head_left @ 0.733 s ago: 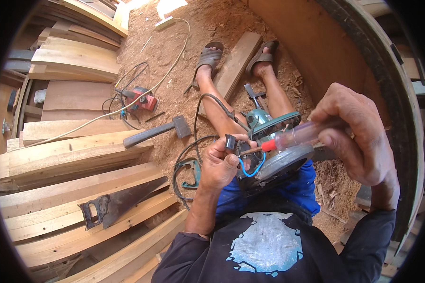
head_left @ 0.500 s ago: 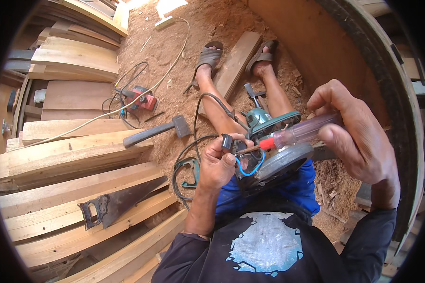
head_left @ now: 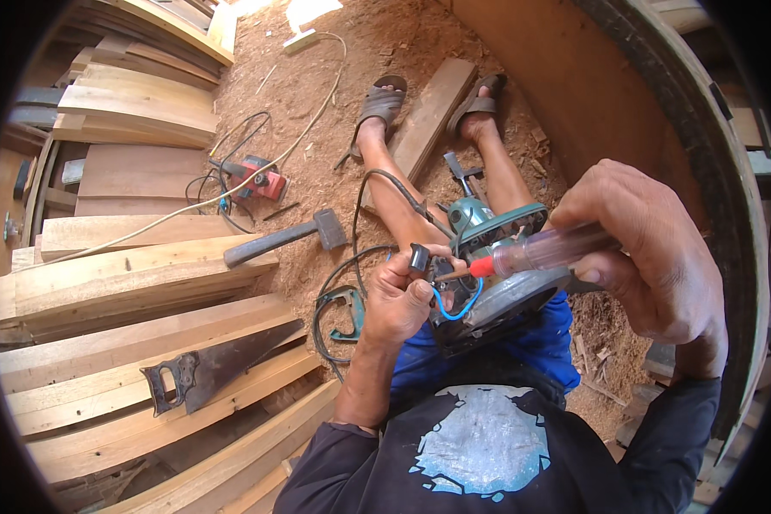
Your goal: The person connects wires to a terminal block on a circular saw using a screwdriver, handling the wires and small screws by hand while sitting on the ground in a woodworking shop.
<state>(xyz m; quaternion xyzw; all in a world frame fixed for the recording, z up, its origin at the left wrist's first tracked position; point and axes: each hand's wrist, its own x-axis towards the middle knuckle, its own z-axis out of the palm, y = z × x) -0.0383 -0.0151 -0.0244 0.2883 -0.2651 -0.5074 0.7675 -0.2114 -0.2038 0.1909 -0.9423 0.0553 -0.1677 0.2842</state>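
right grip (head_left: 651,257) is pinching screwdriver (head_left: 544,250); left grip (head_left: 398,301) is pinching black part (head_left: 419,258); power tool (head_left: 522,292) is sitting at left grip's 3 o'clock, hammer (head_left: 287,239) at 10

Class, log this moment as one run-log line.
left hand: holding black part; right hand: holding screwdriver, tip near that part; tool: on lap, blue wire looping out; saw: on planks

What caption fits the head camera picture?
Right hand holds a screwdriver; left hand holds a black part near blue wire.
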